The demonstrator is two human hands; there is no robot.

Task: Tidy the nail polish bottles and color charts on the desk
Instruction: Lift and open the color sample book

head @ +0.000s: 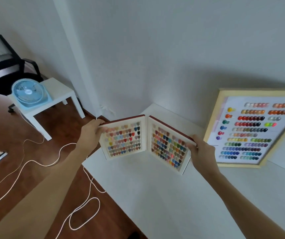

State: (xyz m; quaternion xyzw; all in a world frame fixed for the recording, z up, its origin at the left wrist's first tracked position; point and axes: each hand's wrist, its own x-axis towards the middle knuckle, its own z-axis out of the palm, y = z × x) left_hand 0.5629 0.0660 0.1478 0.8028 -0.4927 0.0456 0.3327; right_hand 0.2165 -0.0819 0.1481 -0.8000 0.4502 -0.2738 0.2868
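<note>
Both hands hold a folding color chart book (145, 143) open above the far left corner of the white surface (172, 195). The left hand (91, 133) grips the outer edge of the left panel, its fingers (104, 129) curled onto the swatch face, thumb behind; the right hand (202, 152) clamps the outer edge of the right panel the same way, fingers closed on the red cover rim. The book's two panels spread in a shallow V, spine toward the wall, and whether its lower edge touches the surface or hangs just above it cannot be told. To the right, a large framed color chart (252, 130) leans tilted against the wall, its bottom edge resting on the surface, near the right hand but apart from it. The surface's left edge runs diagonally just below the left forearm, with wooden floor (17, 152) beyond it carrying loose white cables (40, 163). Between the book and the near edge the surface lies bare and wide. Farther left stand a small white side table (60, 95) with a blue fan (28, 93) and a black chair (5, 66).
</note>
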